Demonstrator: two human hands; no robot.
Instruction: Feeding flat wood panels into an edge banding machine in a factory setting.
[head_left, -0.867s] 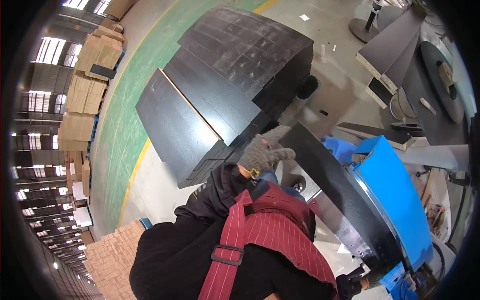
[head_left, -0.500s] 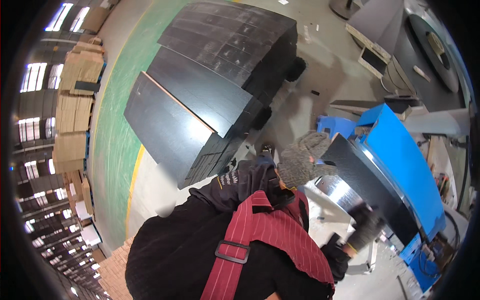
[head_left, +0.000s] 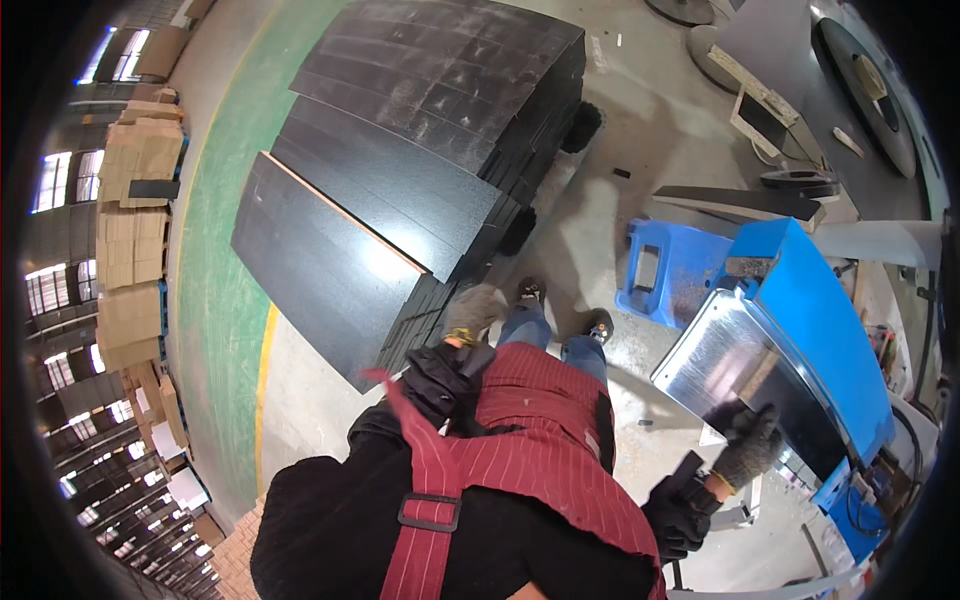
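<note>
My left hand (head_left: 474, 312), in a grey knitted glove, is beside the near right side of the stack of black panels (head_left: 320, 270). Its fingers are too smeared to read, and I cannot tell whether it touches the stack. On the right, my gloved right hand (head_left: 750, 448) lies by the near edge of a shiny metal plate (head_left: 718, 345), fingers stretched out. A dark board (head_left: 815, 435) lies on that worktop next to the hand, along the blue machine cover (head_left: 815, 330). One panel in the stack shows a raw brown edge.
A blue plastic bin (head_left: 672, 272) with dust in it stands beyond the worktop. Offcuts and boards (head_left: 750, 100) lie at the far right. Brown cartons (head_left: 135, 230) line the left, past a green floor strip (head_left: 215, 260). My feet (head_left: 565, 310) are between stack and machine.
My left hand has moved left from the machine to the stack. The dark board has shifted nearer along the worktop, baring the metal plate. My right hand stays by the plate's near edge.
</note>
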